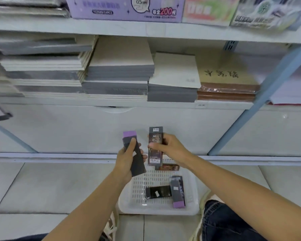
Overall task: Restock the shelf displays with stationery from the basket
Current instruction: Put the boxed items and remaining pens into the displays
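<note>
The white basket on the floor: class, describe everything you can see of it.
The basket looks like white plastic, rectangular with rounded corners, low walls and a slotted base. It sits flat on the tiled floor, beside a denim-clad knee. Three slim packs lie in it: a black one, a dark one with a purple end and a brownish one at the far side. The left hand hides its far left corner; neither hand appears to touch it.
</note>
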`<state>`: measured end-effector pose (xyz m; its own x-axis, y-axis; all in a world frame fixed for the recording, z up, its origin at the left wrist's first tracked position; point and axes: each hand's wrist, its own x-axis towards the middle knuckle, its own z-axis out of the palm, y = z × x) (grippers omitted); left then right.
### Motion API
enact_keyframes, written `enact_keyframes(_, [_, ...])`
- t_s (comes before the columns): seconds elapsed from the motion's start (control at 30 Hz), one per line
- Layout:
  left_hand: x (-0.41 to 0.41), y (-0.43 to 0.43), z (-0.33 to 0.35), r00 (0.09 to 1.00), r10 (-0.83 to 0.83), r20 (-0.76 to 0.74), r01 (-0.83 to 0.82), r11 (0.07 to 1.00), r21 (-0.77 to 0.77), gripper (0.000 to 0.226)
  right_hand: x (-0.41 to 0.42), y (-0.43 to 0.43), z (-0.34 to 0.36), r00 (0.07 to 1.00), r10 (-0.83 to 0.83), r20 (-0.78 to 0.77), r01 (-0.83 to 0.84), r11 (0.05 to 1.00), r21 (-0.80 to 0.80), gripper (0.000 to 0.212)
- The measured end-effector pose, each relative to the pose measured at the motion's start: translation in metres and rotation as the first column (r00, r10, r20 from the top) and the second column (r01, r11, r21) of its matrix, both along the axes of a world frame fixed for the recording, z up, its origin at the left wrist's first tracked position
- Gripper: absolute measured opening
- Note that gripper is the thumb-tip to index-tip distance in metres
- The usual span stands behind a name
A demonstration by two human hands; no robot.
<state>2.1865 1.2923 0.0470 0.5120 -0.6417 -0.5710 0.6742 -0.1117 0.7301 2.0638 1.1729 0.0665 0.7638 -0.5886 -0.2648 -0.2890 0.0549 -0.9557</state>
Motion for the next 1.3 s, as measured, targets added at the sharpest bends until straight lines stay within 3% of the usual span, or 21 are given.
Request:
enact_keyframes(0.2, [-0.006, 0.007, 0.053, 0.951, -0.233, 0.201, 0.244, 0.969, -0.031, 0.039, 0.008, 0.008, 0.055, 0.973, -0.105, 0.205, 0.111, 0.994, -0.019, 0.045])
enact_keyframes(0.33, [0.000, 0.009, 0.096, 0.911, -0.211, 0.354, 0.243, 0.969, -0.047, 0.036, 0.011, 0.009, 0.096, 0.956, -0.106, 0.274, 0.125, 0.991, -0.055, 0.019])
enact_keyframes(0.43, [0.009, 0.009, 0.135, 0.862, -0.210, 0.461, 0.263, 0.963, -0.053, 0.035, 0.014, 0.003, 0.136, 0.942, -0.122, 0.311, 0.177, 0.972, -0.154, 0.035])
enact_keyframes(0.5, [0.015, 0.010, 0.164, 0.834, -0.214, 0.508, 0.294, 0.952, -0.082, 0.029, 0.014, 0.000, 0.168, 0.937, -0.094, 0.336, 0.177, 0.958, -0.225, 0.030])
enact_keyframes(0.57, [0.020, 0.011, 0.195, 0.822, -0.206, 0.531, 0.308, 0.945, -0.110, 0.022, 0.015, -0.002, 0.200, 0.926, -0.064, 0.372, 0.180, 0.942, -0.283, 0.019])
enact_keyframes(0.7, [0.027, 0.009, 0.254, 0.841, -0.188, 0.507, 0.306, 0.939, -0.159, 0.016, 0.020, -0.007, 0.264, 0.888, -0.017, 0.460, 0.225, 0.888, -0.400, 0.022])
enact_keyframes(0.87, [0.047, 0.004, 0.302, 0.888, -0.178, 0.424, 0.318, 0.903, -0.288, 0.019, 0.025, -0.020, 0.340, 0.834, -0.065, 0.547, 0.401, 0.753, -0.522, 0.027])
enact_keyframes(1.1, [0.068, -0.007, 0.319, 0.799, -0.003, 0.602, 0.296, 0.872, -0.389, 0.018, 0.055, -0.043, 0.376, 0.882, -0.112, 0.457, 0.433, 0.574, -0.695, 0.020])
enact_keyframes(1.3, [0.085, -0.017, 0.316, 0.806, 0.093, 0.584, 0.222, 0.868, -0.444, 0.028, 0.085, -0.055, 0.365, 0.933, -0.095, 0.347, 0.351, 0.448, -0.822, 0.018])
